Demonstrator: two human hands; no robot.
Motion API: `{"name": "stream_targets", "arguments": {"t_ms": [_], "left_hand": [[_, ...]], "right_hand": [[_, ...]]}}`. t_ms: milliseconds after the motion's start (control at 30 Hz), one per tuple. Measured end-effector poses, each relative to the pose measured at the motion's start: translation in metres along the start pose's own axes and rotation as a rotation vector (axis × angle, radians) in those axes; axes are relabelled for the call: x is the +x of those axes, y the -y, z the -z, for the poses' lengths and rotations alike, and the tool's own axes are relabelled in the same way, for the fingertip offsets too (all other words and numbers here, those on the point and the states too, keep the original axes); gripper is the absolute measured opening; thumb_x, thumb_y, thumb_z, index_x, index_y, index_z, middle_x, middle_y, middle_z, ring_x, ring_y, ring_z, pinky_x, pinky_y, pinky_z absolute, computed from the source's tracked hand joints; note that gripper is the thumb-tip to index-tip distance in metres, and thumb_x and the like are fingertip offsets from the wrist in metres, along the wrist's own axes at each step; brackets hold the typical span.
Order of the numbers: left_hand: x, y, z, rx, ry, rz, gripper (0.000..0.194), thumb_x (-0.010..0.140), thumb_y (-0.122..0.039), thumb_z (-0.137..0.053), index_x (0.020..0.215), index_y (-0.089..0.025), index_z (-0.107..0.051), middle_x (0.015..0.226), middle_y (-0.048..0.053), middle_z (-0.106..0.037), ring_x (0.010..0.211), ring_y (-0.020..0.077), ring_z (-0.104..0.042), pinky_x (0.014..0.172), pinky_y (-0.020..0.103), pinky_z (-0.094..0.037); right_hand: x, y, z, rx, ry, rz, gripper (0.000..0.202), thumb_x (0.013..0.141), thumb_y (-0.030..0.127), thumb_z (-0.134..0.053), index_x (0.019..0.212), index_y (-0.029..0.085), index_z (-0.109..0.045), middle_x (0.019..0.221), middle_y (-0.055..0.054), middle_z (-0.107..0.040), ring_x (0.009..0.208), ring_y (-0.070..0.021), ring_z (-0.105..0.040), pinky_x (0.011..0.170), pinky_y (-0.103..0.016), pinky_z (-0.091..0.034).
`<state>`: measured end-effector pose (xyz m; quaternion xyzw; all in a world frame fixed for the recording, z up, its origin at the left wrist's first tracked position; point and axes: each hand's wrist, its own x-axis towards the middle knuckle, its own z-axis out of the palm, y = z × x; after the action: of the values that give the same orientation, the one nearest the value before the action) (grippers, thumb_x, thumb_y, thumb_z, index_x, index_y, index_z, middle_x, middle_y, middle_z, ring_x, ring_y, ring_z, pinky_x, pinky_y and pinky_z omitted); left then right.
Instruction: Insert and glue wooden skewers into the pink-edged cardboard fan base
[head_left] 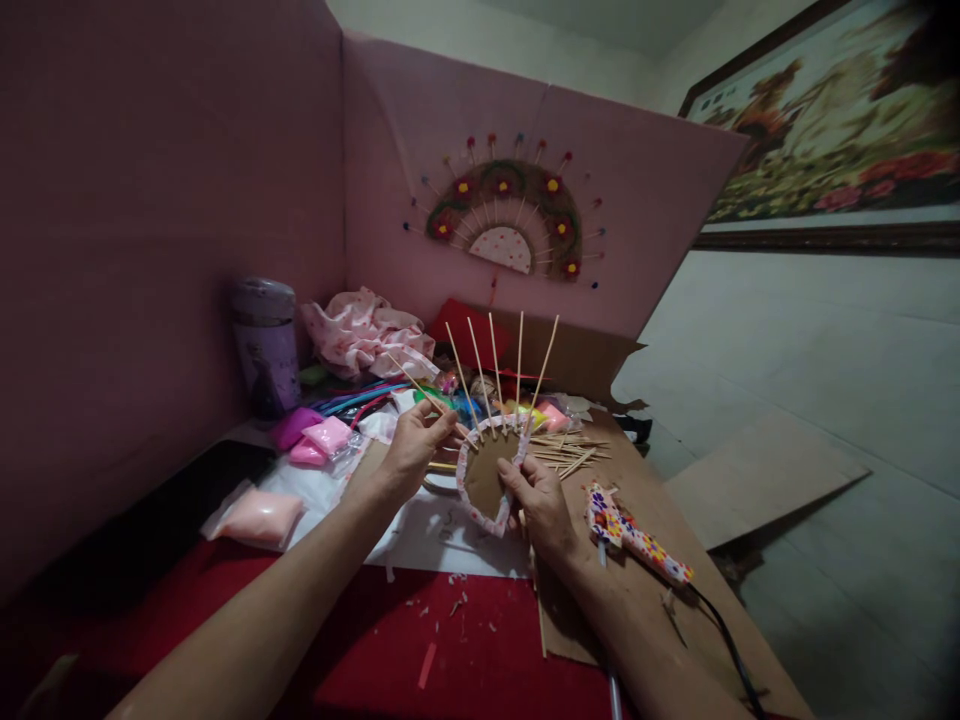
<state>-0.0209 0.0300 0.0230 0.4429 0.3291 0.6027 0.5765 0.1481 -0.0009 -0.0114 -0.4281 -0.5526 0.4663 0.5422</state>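
My right hand (541,500) grips the lower right edge of a cardboard piece (484,478) rimmed with pink-dotted white cloth, its thumb on the brown face. Several thin wooden sticks (496,360) fan upward from the top of that piece. Between the thumb and fingers of my left hand (421,440) is a wooden stick (411,376), slanting up to the left, with its lower end at the cardboard's upper left edge. Whether that end is fixed there, I cannot tell.
Loose wooden sticks (570,455) and a flower-patterned glue gun (637,540) lie on cardboard at right. Bags of pink clay (255,515), a purple tumbler (266,345) and crumpled dotted cloth (367,335) are at left. A decorated half-round fan (504,180) hangs on the pink board behind.
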Motion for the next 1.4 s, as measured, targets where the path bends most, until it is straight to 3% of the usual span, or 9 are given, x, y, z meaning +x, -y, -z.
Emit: {"name": "stream_targets", "arguments": {"t_ms": [233,433,733,1400], "left_hand": [[0.001,0.001,0.001,-0.035,-0.008,0.010,0.048,0.055,-0.046,-0.080,0.076,-0.019,-0.047,0.059,0.001,-0.066,0.048,0.0163,-0.063,0.044,0.027,-0.052],[0.001,-0.001,0.003,-0.011,0.001,0.023,0.048,0.056,-0.048,-0.080,0.076,-0.019,-0.046,0.057,0.001,-0.066,0.046,0.0165,-0.063,0.044,0.026,-0.051],[0.003,-0.003,0.008,0.033,0.054,0.050,0.045,0.058,-0.047,-0.078,0.074,-0.019,-0.048,0.057,0.001,-0.066,0.046,0.0172,-0.063,0.044,0.027,-0.051],[0.003,-0.007,0.011,0.085,0.083,0.052,0.045,0.061,-0.050,-0.076,0.076,-0.019,-0.046,0.058,0.002,-0.066,0.048,0.0171,-0.063,0.044,0.027,-0.052]], "right_hand": [[-0.001,0.000,-0.001,0.015,0.026,-0.040,0.038,0.070,0.053,-0.067,0.066,0.019,-0.050,0.047,0.008,-0.046,0.031,-0.0068,-0.039,0.030,-0.019,-0.030],[-0.001,0.002,-0.001,0.016,0.022,-0.002,0.038,0.068,0.052,-0.070,0.064,0.019,-0.051,0.051,0.006,-0.048,0.040,-0.0072,-0.041,0.036,-0.019,-0.035],[-0.002,0.002,-0.002,0.003,0.053,-0.029,0.039,0.068,0.053,-0.068,0.063,0.021,-0.047,0.046,0.009,-0.043,0.033,-0.0069,-0.038,0.031,-0.020,-0.031],[-0.001,-0.004,-0.002,-0.007,0.084,-0.040,0.040,0.068,0.054,-0.068,0.065,0.019,-0.049,0.045,0.008,-0.048,0.029,-0.0059,-0.039,0.028,-0.019,-0.029]]}}
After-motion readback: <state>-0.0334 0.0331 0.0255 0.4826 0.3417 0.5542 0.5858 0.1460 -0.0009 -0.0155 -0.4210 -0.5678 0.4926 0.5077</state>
